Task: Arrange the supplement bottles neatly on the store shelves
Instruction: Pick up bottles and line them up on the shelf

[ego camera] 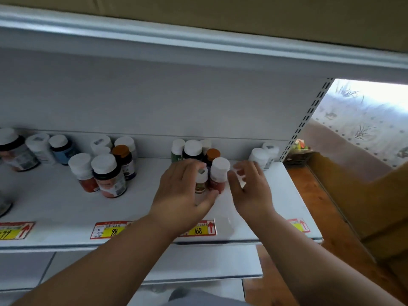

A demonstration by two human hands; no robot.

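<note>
On the white shelf (55,208), a middle cluster of supplement bottles (193,150) stands near the back wall. In front of it are a small white-capped bottle with a green-yellow label (201,181) and a red-labelled white-capped bottle (218,173), side by side. My left hand (183,193) holds the small bottle, fingers over its left side and thumb curled below it. My right hand (249,191) hovers just right of the red-labelled bottle with loose, blurred fingers and holds nothing.
Another cluster of bottles (103,171) stands to the left, with more at the far left (39,149). Two white bottles (263,154) stand at the shelf's right end by the slotted upright (304,120). Price tags (110,229) line the front edge. A lower shelf (198,263) juts out below.
</note>
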